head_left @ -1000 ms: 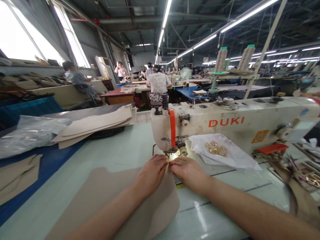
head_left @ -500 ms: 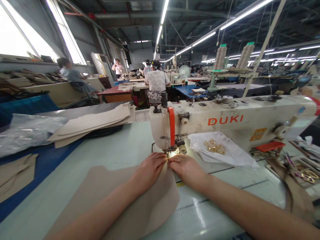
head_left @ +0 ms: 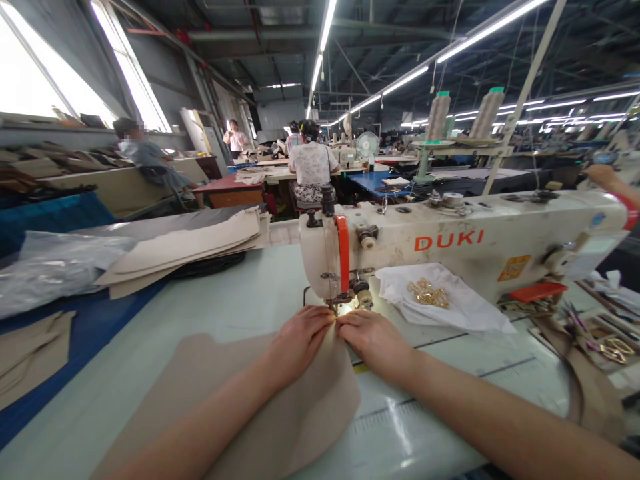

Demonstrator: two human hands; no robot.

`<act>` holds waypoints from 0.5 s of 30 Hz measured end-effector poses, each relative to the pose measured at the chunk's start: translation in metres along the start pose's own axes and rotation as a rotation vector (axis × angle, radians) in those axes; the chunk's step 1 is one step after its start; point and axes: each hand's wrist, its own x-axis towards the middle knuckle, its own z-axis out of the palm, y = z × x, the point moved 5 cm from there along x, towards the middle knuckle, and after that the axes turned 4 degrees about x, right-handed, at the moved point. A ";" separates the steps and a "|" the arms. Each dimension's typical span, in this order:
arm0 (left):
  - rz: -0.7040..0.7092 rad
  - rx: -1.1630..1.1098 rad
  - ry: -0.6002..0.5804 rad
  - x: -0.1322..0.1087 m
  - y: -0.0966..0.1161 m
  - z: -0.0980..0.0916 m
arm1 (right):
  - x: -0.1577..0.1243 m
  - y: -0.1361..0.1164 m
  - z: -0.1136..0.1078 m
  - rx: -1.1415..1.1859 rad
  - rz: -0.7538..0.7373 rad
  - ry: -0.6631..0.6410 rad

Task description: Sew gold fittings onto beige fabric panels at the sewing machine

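A beige leather-like panel (head_left: 305, 413) lies on the sewing table under my forearms, its edge raised and folded where my fingertips meet. My left hand (head_left: 300, 343) and my right hand (head_left: 375, 343) both pinch that edge, just in front of the presser foot (head_left: 347, 300) of a white DUKI sewing machine (head_left: 450, 240). The needle area is lit, and my fingers hide the point where the panel meets the foot. To the right of my right hand, gold metal buckles (head_left: 427, 293) rest on a white cloth (head_left: 465, 307).
Stacked beige panels (head_left: 180, 250) and a clear plastic bag (head_left: 55, 273) lie on the left. A tray of scissors and gold hardware (head_left: 605, 347) sits right. Another person's hand (head_left: 603, 177) shows beyond the machine. Several workers sit at benches farther back.
The view has shifted slightly, while my hands stay pinched on the panel at the presser foot. Another person's hand now shows more fully beyond the machine's right end.
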 end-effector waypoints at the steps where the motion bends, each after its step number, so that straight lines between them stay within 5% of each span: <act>1: -0.003 0.004 -0.003 0.000 0.000 0.001 | 0.000 0.000 0.000 -0.002 -0.001 0.004; 15: -0.051 0.106 0.009 -0.005 0.013 -0.002 | -0.002 -0.007 -0.005 -0.041 0.019 -0.008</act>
